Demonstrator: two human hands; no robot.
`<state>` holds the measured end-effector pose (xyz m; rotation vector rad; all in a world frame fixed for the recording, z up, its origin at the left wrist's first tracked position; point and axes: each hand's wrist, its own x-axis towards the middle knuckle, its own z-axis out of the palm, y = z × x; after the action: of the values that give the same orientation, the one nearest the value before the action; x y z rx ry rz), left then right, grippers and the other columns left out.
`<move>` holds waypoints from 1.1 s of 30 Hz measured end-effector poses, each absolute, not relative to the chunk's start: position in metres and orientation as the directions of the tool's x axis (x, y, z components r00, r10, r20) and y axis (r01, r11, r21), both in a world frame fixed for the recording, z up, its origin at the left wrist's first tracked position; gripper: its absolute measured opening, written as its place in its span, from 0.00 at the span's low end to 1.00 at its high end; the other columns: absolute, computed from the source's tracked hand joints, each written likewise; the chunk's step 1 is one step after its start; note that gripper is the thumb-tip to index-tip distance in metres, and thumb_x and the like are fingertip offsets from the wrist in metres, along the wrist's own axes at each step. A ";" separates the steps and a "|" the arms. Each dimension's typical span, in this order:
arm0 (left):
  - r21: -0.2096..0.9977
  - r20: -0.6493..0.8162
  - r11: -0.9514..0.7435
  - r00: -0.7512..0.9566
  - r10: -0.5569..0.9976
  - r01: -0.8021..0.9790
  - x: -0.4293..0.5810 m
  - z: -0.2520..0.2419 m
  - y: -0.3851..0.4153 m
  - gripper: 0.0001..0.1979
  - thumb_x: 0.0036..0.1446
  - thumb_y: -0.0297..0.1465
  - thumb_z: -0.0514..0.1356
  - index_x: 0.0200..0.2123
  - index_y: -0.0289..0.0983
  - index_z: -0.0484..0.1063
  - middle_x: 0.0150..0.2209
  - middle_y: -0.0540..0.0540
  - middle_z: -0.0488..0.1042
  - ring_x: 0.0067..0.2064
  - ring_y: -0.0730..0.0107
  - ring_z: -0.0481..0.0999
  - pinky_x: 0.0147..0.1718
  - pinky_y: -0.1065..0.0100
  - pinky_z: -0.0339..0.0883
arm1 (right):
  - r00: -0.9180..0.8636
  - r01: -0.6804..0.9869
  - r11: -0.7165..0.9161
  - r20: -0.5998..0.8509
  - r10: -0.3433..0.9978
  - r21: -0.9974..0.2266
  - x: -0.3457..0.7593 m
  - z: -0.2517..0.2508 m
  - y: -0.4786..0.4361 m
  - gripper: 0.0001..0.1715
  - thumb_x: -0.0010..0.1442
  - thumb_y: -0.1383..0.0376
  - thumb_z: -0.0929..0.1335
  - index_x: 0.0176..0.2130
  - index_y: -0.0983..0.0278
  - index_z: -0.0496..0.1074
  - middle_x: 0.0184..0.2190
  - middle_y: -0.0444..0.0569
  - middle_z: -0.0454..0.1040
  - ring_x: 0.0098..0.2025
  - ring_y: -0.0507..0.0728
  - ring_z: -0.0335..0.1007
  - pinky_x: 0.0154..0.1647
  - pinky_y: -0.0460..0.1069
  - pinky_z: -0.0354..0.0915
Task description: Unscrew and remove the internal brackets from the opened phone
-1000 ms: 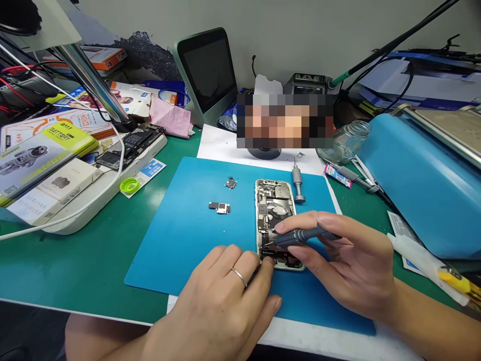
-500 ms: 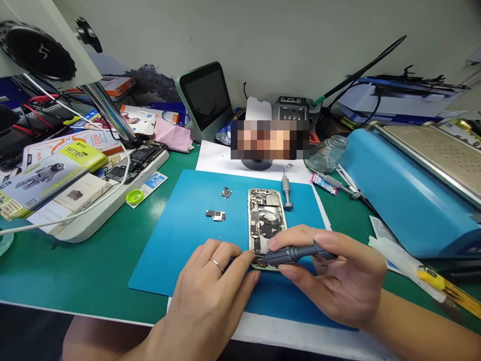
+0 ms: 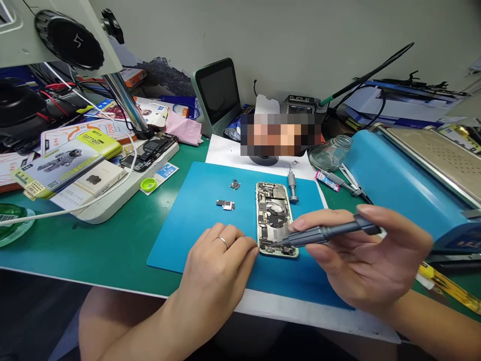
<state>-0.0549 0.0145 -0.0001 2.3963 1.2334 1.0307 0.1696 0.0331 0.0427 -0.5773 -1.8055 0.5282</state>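
Observation:
An opened phone (image 3: 277, 213) with its inner parts bare lies on the blue mat (image 3: 175, 235). In my right hand (image 3: 370, 255) is a grey screwdriver (image 3: 319, 234), held nearly level, its thin tip over the phone's lower end; whether it touches I cannot tell. My left hand (image 3: 221, 271), with a ring on one finger, has thumb and fingers pressed together at the phone's lower left edge. What they pinch, if anything, is hidden. Left of the phone lie a small metal-and-black part (image 3: 226, 205) and a smaller part (image 3: 235, 185).
A second screwdriver (image 3: 292, 185) lies right of the phone. A glass jar (image 3: 332, 153) stands behind it. At left are a battery box (image 3: 71, 159) and a microscope stand (image 3: 128, 103). A blue machine (image 3: 406, 185) is at right, a yellow cutter (image 3: 451, 288) below it.
My right hand has drawn right and a little up with the screwdriver, showing more of the phone's lower end. My left fingertips have closed together at its edge. The view has shifted slightly.

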 end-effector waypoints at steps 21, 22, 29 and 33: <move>0.532 0.438 -0.554 0.352 0.827 0.640 -0.060 0.001 0.017 0.04 0.70 0.27 0.61 0.40 0.40 0.73 0.36 0.51 0.75 0.37 0.68 0.71 0.37 0.62 0.62 | -0.330 0.132 0.783 0.718 0.613 -0.608 0.162 0.030 0.047 0.55 0.49 0.87 0.74 0.68 0.53 0.67 0.45 0.48 0.86 0.39 0.59 0.87 0.39 0.52 0.86; 0.535 0.436 -0.555 0.355 0.827 0.637 -0.060 0.002 0.016 0.04 0.70 0.27 0.61 0.40 0.40 0.73 0.36 0.51 0.75 0.37 0.68 0.71 0.37 0.63 0.62 | -0.326 0.143 0.775 0.710 0.624 -0.615 0.162 0.029 0.047 0.55 0.50 0.87 0.74 0.68 0.52 0.67 0.44 0.48 0.86 0.39 0.60 0.87 0.39 0.52 0.86; 0.527 0.422 -0.556 0.370 0.827 0.642 -0.061 0.002 0.016 0.04 0.70 0.26 0.61 0.40 0.39 0.75 0.35 0.51 0.75 0.36 0.69 0.70 0.36 0.62 0.62 | -0.418 0.179 0.780 0.672 0.611 -0.599 0.171 0.027 0.045 0.59 0.51 0.84 0.75 0.72 0.50 0.60 0.47 0.48 0.86 0.38 0.60 0.86 0.28 0.50 0.85; 0.526 0.407 -0.554 0.381 0.830 0.646 -0.061 0.003 0.016 0.05 0.70 0.26 0.60 0.40 0.39 0.75 0.36 0.51 0.75 0.37 0.69 0.70 0.36 0.61 0.61 | -0.508 0.214 0.773 0.608 0.610 -0.597 0.175 0.025 0.046 0.52 0.55 0.81 0.75 0.70 0.52 0.62 0.48 0.48 0.86 0.37 0.58 0.86 0.36 0.49 0.85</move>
<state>-0.0606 0.0159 0.0028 2.3636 1.3008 0.9416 0.1752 0.0458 0.0247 -0.6139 -2.0890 0.5731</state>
